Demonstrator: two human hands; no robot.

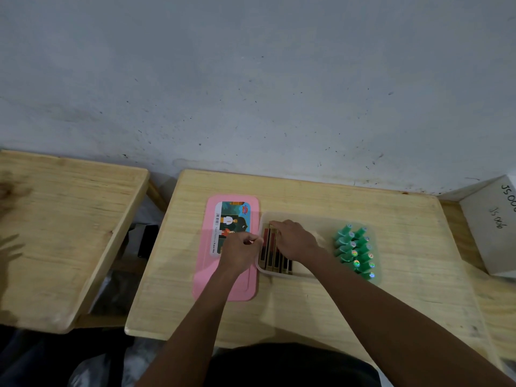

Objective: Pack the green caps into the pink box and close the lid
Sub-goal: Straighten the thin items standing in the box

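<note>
Packing is under way, lid not yet on. Green caps stand in two rows at the right end of the clear box on the table. Pink lid lies flat on the table just left of the box, label side up. Right hand rests palm down inside the left end of the box, fingers curled over a row of dark, gold-edged sticks; whether they grip one or only press and align them cannot be told. Left hand sits above the lid at the box's left rim, fingers loosely curled, seemingly pinching the rim. Judged step: settling the contents flat. Next move calls for both hands clear, then lifting the lid, squaring it over the rim and pressing down evenly.
</note>
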